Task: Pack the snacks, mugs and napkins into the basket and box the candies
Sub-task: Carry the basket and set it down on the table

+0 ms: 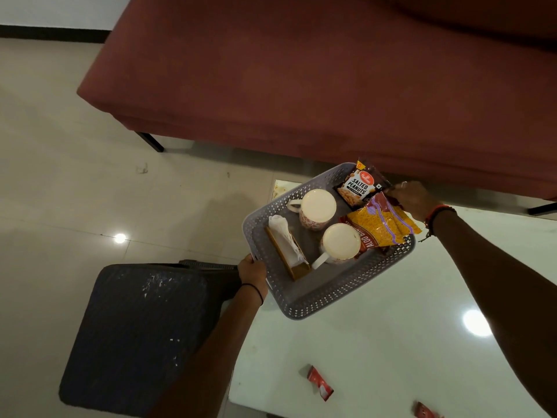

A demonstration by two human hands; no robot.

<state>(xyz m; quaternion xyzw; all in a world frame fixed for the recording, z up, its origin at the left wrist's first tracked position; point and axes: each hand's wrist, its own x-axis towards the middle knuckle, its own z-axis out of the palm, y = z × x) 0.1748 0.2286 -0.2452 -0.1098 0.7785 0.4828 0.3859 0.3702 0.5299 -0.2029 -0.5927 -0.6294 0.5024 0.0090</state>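
The basket [301, 306], gripped at its left rim by the left hand [251, 274] (the right hand's [414, 200] hold at the far-right rim cannot be told), is seen loaded with mugs [316, 208], napkins [284, 236] and snack packets [382, 224]; candies [320, 382] on the near table [391, 342] are left unboxed.

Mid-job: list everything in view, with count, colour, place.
glossy table: one, white, lower right
perforated plastic basket: one, grey, over the table's left edge
patterned ceramic mugs: two, white, in basket
salted peanuts packet: one, black-white, basket's far corner
snack packets: two, yellow over red, basket's right
wooden napkin holder: one, brown, basket's left
wrapped candies: two, red, table's near edge
fabric sofa: one, maroon, behind
padded stool: one, dark, left
hands: two, left hand and right hand gripping basket's opposite rims
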